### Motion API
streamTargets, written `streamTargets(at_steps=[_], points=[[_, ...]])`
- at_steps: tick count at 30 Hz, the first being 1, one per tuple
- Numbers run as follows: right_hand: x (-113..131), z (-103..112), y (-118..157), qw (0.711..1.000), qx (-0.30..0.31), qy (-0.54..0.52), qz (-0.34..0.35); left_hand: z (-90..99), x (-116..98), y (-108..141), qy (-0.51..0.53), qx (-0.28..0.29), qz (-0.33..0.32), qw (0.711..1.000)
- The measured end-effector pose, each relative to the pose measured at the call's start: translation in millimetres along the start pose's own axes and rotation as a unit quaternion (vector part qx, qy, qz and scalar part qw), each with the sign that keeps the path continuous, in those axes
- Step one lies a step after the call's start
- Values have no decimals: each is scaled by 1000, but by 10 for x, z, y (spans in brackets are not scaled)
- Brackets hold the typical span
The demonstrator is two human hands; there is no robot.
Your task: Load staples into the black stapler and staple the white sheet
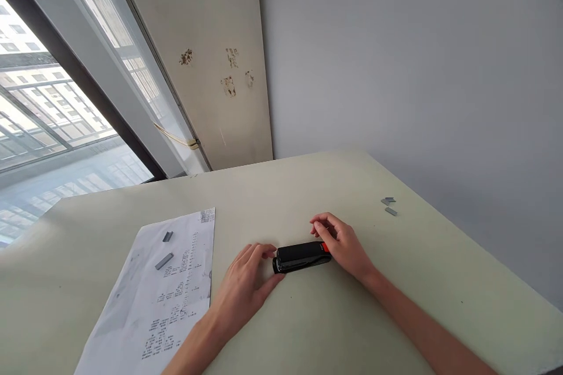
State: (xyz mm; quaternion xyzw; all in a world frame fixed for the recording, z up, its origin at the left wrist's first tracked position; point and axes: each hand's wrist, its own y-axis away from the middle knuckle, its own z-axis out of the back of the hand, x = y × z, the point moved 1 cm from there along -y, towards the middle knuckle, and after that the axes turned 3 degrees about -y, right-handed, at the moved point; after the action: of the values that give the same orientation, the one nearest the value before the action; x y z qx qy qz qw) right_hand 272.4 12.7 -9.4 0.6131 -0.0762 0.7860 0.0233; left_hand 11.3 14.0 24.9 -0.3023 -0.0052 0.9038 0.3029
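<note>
A black stapler [301, 253] with a red patch at its right end lies on the table in front of me. My left hand [244, 281] is curved around the stapler's left end, thumb on the near side and fingers on the far side. At the other end, my right hand [343, 241] covers part of the red patch. Its fingers are curled, with thumb and index tips together just beyond the stapler; whatever they may pinch is too small or hidden to make out.
Printed paper sheets [132, 299] lie at the left, with two grey staple strips [164, 261] on top. Several more staple pieces [390, 211] are near the table's [272, 199] right edge. A wall [396, 70] runs along the right, and a window [39, 99] is at the left.
</note>
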Motion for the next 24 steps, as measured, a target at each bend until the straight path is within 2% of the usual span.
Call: streamTargets(at_steps=[4, 11, 16, 20, 24], points=[[-15, 0, 11, 1000, 22, 6, 7, 38, 10, 130, 21, 2, 13, 1000], [33, 2, 49, 996, 72, 57, 1, -34, 21, 112, 27, 20, -11, 999], [34, -35, 47, 995, 68, 73, -18, -119, 35, 91, 2, 6, -15, 1000], [17, -45, 61, 995, 60, 79, -3, -136, 0, 79, -27, -8, -18, 999], [61, -43, 105, 983, 143, 98, 66, -141, -24, 80, -68, -22, -38, 997]])
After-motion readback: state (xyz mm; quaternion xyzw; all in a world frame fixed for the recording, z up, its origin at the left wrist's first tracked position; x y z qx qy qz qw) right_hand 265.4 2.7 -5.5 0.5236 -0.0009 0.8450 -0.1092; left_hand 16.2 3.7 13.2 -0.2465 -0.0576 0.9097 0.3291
